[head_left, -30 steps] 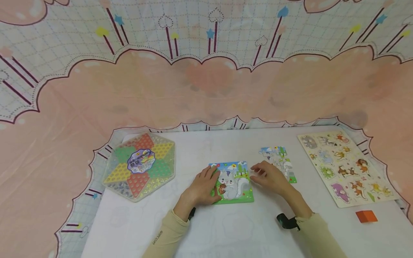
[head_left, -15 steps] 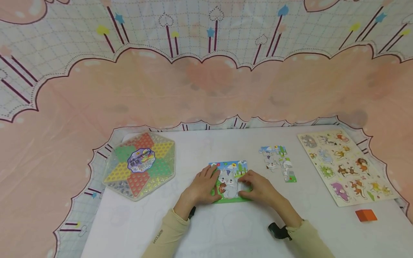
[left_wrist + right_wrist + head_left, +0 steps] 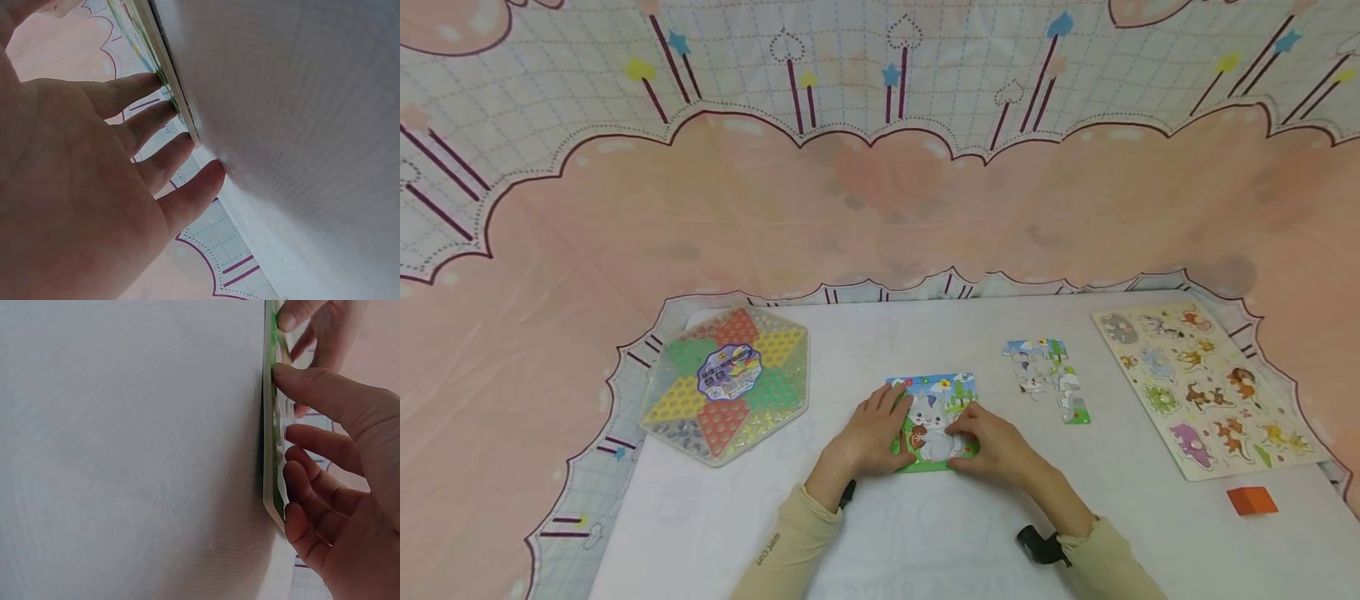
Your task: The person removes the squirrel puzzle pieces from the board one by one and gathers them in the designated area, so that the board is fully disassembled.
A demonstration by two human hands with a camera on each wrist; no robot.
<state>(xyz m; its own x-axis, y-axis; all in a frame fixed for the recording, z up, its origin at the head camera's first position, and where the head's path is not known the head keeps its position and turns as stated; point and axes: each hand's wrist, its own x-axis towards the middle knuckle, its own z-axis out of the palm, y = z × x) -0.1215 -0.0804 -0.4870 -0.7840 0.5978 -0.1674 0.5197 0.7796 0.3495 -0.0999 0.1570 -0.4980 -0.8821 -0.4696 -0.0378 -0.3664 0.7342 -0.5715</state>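
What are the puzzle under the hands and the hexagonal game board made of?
Puzzle: likely wood or fibreboard with a printed face; its edge looks pale and matte.

Hexagonal game board: probably clear plastic, perhaps glossy; its border looks see-through.

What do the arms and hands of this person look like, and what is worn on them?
Beige sleeves: the left sleeve bears dark lettering; no lettering shows on the right sleeve. A black device is at the right wrist, a small black part at the left. Both hands are gloveless.

head view high, facing forward-down; wrist views close, sharing puzzle [image 3: 932, 423].
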